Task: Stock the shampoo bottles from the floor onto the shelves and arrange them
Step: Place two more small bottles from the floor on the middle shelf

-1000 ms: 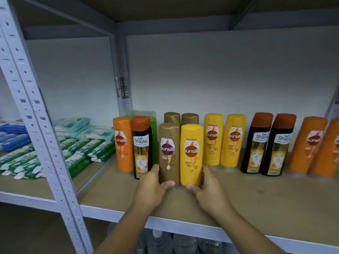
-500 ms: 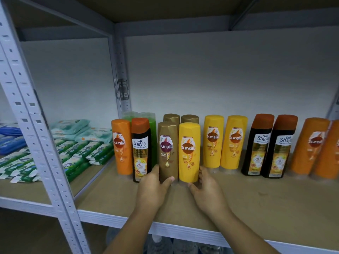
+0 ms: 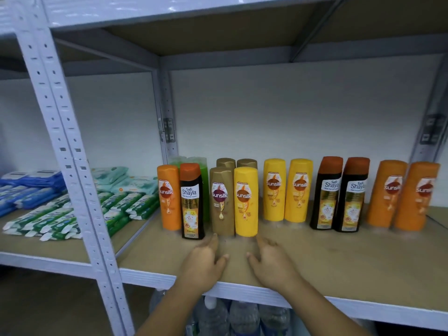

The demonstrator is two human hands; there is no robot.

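On the shelf, both hands hover empty and loose just near of a gold bottle and yellow bottle standing upright, which likely need squaring with the row, labels forward.

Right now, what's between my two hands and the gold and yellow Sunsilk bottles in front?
In the head view, only bare shelf board lies between the left hand, the right hand and the gold bottle and yellow bottle.
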